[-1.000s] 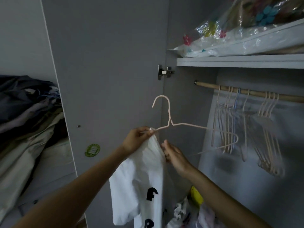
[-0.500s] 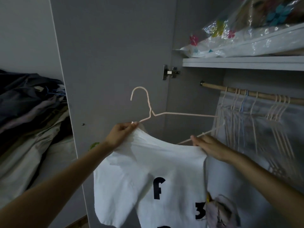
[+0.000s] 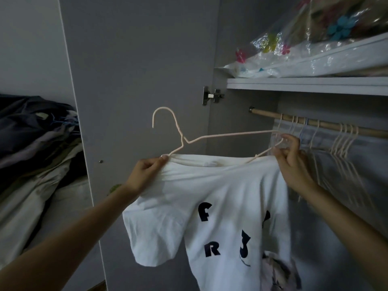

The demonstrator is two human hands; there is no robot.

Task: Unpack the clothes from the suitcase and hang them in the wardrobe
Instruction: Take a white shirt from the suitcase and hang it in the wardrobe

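Observation:
A white T-shirt with dark letters hangs spread out in front of the open wardrobe. A thin pale wire hanger sticks out of its neck opening, hook up and to the left. My left hand pinches the shirt's left shoulder together with the hanger's left end. My right hand grips the right shoulder of the shirt and the hanger's right end. Behind my right hand runs the wooden wardrobe rail.
Several empty pale hangers hang on the rail. The grey wardrobe door stands open on the left, with a shelf of plastic-wrapped bedding above. A pile of dark and light clothes lies far left. Crumpled fabric lies low in the wardrobe.
The shirt went from a bunched hanging bundle to spread wide. My right hand moved right along the hanger to its far end, and the hanger now sits inside the neck opening.

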